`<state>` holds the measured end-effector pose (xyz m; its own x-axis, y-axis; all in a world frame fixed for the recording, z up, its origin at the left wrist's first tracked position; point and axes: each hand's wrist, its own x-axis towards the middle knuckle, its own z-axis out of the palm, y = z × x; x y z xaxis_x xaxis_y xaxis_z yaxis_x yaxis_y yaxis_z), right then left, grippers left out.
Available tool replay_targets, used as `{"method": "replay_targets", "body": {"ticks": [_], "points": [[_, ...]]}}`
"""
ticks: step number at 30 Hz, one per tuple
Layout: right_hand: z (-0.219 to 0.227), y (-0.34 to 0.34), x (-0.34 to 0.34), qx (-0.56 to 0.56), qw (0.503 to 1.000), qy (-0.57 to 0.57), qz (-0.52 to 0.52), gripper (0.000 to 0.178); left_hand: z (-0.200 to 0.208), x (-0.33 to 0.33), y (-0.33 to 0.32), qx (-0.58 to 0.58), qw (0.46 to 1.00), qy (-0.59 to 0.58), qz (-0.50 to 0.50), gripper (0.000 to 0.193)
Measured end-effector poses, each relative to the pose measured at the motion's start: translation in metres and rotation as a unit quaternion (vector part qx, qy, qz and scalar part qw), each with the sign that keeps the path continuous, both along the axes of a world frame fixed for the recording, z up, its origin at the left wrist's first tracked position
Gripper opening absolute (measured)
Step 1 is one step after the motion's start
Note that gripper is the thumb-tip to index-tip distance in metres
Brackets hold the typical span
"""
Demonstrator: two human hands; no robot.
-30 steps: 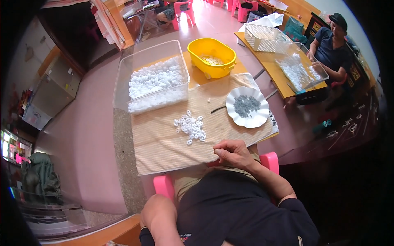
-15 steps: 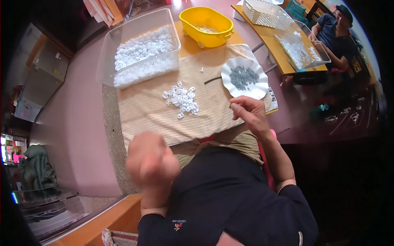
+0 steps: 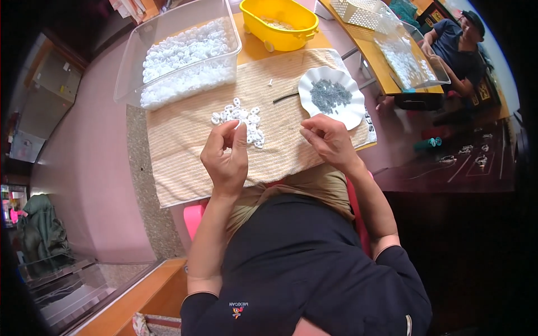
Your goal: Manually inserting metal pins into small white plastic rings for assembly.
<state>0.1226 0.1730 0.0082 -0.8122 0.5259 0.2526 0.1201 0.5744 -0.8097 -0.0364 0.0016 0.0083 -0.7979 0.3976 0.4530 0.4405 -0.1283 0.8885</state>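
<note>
A small pile of white oval plastic pieces with two holes lies on the beige striped towel. Over the pile's near edge is my left hand, thumb and forefinger pinched on a white plastic piece. My right hand hovers at the near side of a white wavy-rimmed plate, its fingertips pressed together; whatever they may hold is too small to make out. Small dark grey pieces cover the plate's middle. A thin black stick and a single small white piece lie left of the plate.
Behind the towel stand a clear bin full of white pieces and a yellow tub. At the far right a person sits at another table with a clear bin and a white perforated basket.
My left hand has come up from near my lap to the pile and now shows the white piece in its pinch. The right hand stays beside the plate, still pinched.
</note>
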Motion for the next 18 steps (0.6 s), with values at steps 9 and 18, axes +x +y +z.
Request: {"method": "replay_targets", "body": {"ticks": [9, 18], "points": [[0.001, -0.002, -0.022, 0.134, 0.990, -0.041, 0.014, 0.015, -0.014, -0.017, 0.000, -0.009, 1.000, -0.013, 0.019, 0.012], [0.002, -0.016, -0.039, 0.134, 0.987, -0.042, 0.080, 0.016, -0.026, -0.024, -0.002, -0.017, 0.999, -0.034, 0.019, 0.011]]}}
